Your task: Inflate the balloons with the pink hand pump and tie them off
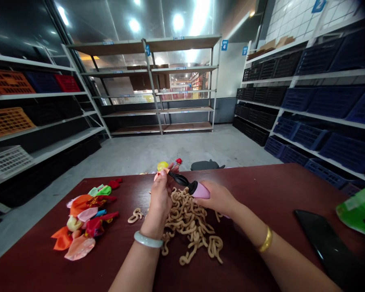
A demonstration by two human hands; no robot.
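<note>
My right hand (214, 197) is wrapped round a pink tool (201, 191) with a black front part that reaches left to my other hand. At the tool's black tip, the fingers of my left hand (162, 190) are pinched on something small and orange-pink, mostly hidden. Beneath both hands lies a heap of tan, curly, rope-like pieces (188, 215). One looped piece (135, 215) sits apart on the left. A yellow round thing (162, 165) and a small red one (179, 161) show just behind my left fingers.
Colourful limp balloon-like pieces (86, 211) are piled on the dark red table (246, 182) at left. A black phone-like slab (325, 239) and a green packet (359, 211) lie at right. Beyond the table are a dark grey object (207, 164) and shelves (185, 110) with crates at both sides.
</note>
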